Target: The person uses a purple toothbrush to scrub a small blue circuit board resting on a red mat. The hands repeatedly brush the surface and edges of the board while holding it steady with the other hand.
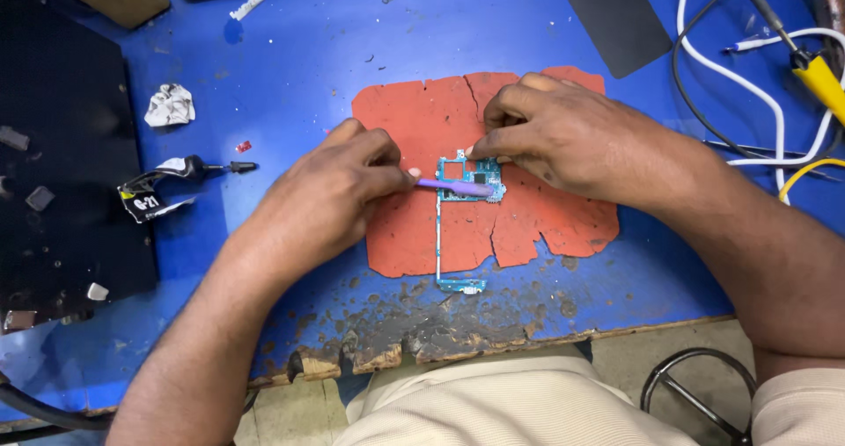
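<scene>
Left hand (339,186) pinches a purple brush (456,185) across the board (471,179); right hand (550,138) pins its top edge with fingertips. Hard scrubbing could likely knock small parts loose; the thin lower strip (438,239) might bend.

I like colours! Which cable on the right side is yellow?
The thin yellow cable curving off the right edge; the thick cable beside it is white, another black.

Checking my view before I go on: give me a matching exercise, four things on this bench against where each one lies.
1 circuit board
2 purple tool
3 crumpled paper
4 yellow-handled tool

A far right edge, among the cables
B pinched in the left hand
C on the red mat, under the right hand fingertips
D bare blue table, left of the mat

Pairs: 1-C, 2-B, 3-D, 4-A
</scene>
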